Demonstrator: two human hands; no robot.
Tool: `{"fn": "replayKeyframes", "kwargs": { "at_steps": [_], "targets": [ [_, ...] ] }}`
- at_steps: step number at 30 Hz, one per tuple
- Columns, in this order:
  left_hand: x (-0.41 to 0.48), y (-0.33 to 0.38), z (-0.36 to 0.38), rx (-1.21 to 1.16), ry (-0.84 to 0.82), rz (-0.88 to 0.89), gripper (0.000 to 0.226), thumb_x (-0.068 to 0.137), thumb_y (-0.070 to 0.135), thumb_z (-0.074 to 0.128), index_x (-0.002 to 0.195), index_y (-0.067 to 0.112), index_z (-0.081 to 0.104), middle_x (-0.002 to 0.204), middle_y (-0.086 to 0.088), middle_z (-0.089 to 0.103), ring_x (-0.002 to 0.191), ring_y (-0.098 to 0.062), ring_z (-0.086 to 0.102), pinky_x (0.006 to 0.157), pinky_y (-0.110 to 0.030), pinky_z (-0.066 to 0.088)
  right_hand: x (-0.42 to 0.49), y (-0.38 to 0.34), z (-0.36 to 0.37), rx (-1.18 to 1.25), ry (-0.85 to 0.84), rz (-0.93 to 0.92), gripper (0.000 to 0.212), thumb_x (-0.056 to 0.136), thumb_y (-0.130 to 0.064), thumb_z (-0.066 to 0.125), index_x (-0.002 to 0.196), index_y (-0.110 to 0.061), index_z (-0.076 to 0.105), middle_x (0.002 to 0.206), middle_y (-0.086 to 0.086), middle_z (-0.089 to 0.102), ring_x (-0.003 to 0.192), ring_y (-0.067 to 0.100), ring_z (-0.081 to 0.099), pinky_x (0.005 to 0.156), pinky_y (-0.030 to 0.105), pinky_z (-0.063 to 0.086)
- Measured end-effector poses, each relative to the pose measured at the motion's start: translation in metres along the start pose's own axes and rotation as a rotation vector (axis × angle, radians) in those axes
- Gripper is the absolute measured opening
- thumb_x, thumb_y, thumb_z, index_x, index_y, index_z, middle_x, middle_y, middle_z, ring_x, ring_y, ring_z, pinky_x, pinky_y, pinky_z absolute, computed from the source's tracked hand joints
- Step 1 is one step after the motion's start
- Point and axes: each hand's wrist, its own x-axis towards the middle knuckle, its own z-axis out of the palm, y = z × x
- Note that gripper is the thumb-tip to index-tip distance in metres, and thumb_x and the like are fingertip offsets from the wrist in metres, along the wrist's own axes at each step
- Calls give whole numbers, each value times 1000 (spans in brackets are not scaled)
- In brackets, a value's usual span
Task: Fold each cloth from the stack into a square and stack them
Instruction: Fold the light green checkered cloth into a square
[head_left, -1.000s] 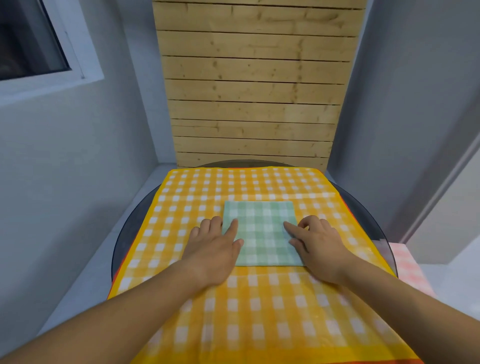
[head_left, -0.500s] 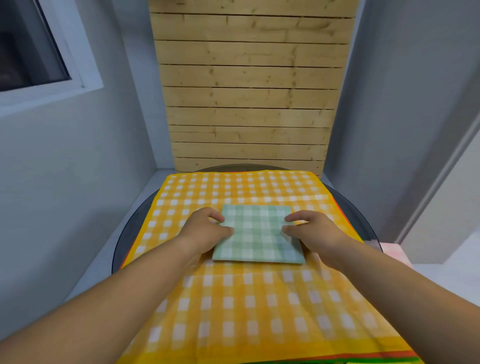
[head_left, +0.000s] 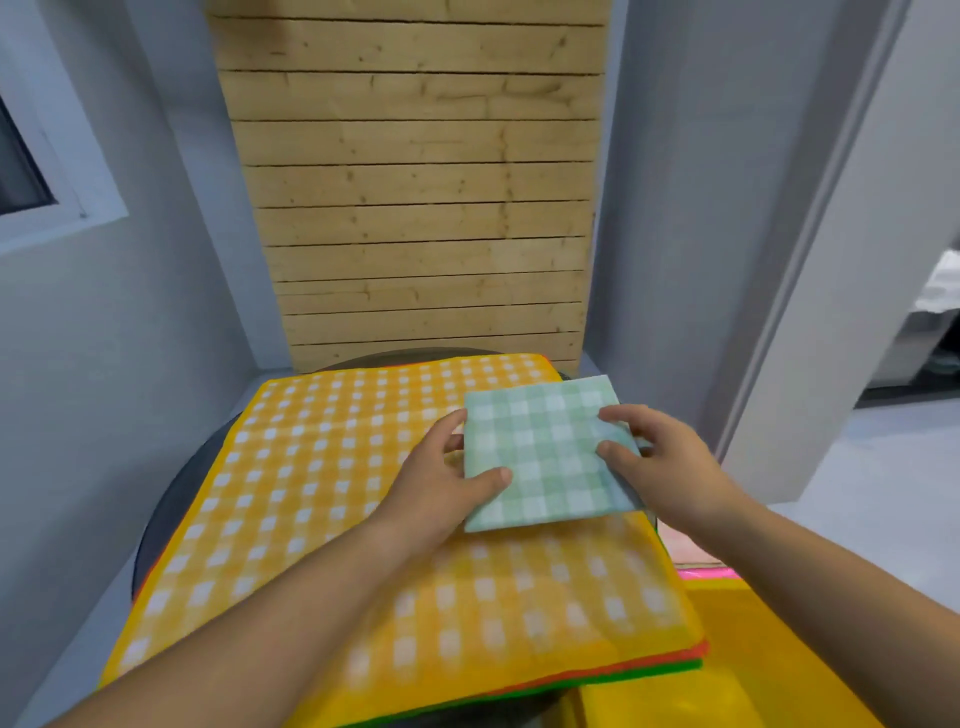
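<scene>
Folded green checked cloth held between both hands over the far right part of the yellow-topped stack on the dark round worktop. Left hand pinches its left edge, thumb on top. Right hand grips the right edge, fingers curled over the top. The cloth's right side overhangs the stack.

no text, label or number can be read.

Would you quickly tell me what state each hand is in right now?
Left hand: pinches the left edge of the folded green cloth.
Right hand: pinches the same cloth's right edge.
</scene>
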Motion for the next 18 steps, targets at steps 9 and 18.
{"fn": "replayKeyframes", "kwargs": {
  "at_steps": [9,18],
  "targets": [
    [-7,29,198,17,-141,155,66,72,35,77,130,41,46,131,9,58,118,-7,60,99,-37,54,-34,79,-148,-66,137,55,37,99,-22,55,135,-22,50,122,-5,61,102,17,62,76,29,53],
    [-13,-23,360,-81,19,27,97,76,36,76,152,41,17,154,9,34,139,-14,40,113,-41,42,-26,193,-202,-91,158,198,32,95,-24,61,126,-21,58,113,0,67,93,15,66,74,33,55]
  ]
}}
